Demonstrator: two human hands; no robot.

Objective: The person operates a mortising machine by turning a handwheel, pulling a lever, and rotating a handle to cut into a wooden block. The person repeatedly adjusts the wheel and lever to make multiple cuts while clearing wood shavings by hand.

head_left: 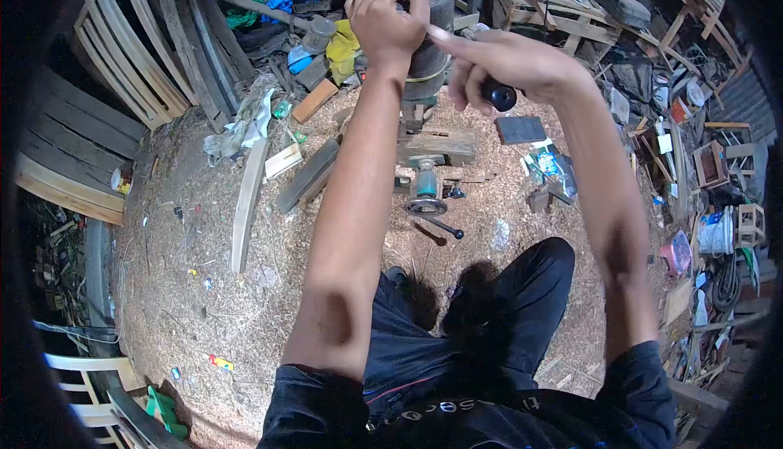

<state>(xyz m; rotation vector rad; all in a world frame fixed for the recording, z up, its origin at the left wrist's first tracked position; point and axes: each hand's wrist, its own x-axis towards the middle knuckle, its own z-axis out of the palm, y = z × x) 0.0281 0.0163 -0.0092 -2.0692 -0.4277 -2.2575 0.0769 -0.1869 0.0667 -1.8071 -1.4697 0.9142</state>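
At the top centre, my left hand (387,18) has its fingers curled at the top of a grey cylindrical machine housing (439,8); what lies inside the fingers is hidden. My right hand (507,70) is just to the right of the housing, its fingers wrapped round a black round-ended handle (499,97). The right thumb points toward my left wrist. Below both hands stands the lower part of the machine, with a green body (426,181), a handwheel (426,207) and a lever with a black knob (458,234).
Wood shavings (220,302) cover the floor. Wooden planks (249,204) lie left of the machine, and a dark block (520,129) lies right of it. Curved slats (130,57) lean at the upper left. Scrap wood and a pink basket (677,253) line the right side.
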